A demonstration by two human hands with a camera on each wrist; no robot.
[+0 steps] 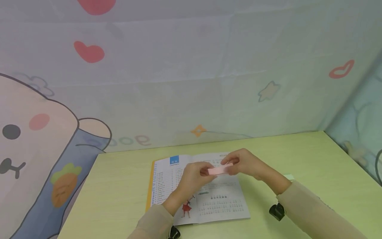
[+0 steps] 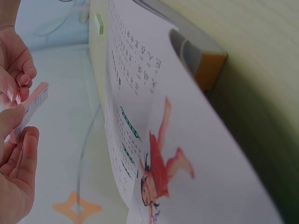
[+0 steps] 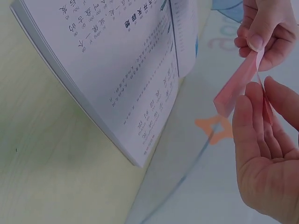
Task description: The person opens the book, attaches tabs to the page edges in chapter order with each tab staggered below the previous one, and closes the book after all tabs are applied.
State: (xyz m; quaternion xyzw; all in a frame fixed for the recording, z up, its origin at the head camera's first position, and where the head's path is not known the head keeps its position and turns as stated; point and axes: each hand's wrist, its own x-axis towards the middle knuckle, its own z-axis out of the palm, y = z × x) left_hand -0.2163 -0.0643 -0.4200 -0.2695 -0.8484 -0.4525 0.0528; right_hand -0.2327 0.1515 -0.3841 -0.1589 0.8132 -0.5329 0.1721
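My left hand [image 1: 195, 176] pinches one end of a narrow pink sticky note pad [image 1: 217, 170] above an open book [image 1: 221, 196]. At the pad's other end is my right hand [image 1: 244, 162]. In the right wrist view, a thin pink sheet [image 3: 261, 77] bends away from the pad, and its free end lies between my right thumb and fingers [image 3: 247, 130]. The left thumb presses on the pad's upper end there. Printed marks show on the pad's underside in the left wrist view. Both hands are raised off the pages.
The book lies on a pale yellow-green table [image 1: 119, 186], its pages printed with text and a red-dressed figure [image 1: 186, 207]. A light green pad [image 2: 98, 23] lies right of the book, partly behind my right forearm. A cartoon-printed cloth [image 1: 179, 66] hangs behind the table.
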